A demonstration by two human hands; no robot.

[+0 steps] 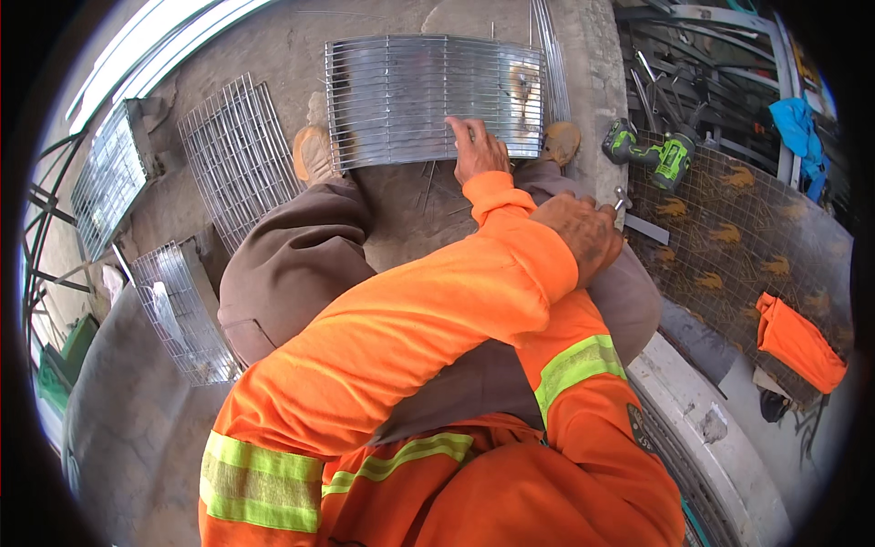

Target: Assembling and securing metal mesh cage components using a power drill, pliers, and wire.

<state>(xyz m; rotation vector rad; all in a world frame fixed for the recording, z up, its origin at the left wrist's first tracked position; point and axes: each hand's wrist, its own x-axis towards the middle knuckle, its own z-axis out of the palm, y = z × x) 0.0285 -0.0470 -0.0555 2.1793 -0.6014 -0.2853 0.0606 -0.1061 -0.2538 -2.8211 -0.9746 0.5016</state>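
A wire grid panel (387, 100) with shiny sheet metal under its wires sits in front of me, between my feet. Over its near edge my right hand (480, 150) is closed, the index finger reaching forward onto the wires. My forearms cross, the left over the right. To the right, above my right knee, my left hand (581, 232) is closed around a small silver metal tool (622, 197). Only the tool's end shows past the fingers, so its exact kind is hidden.
Other wire grids (239, 150) lie at the left, one against a metal box (109, 178). A green cordless drill (673, 162) rests on a patterned board (729, 223) at the right. Beyond are a blue cloth (798, 132), an orange cloth (797, 342) and long metal rods (550, 64).
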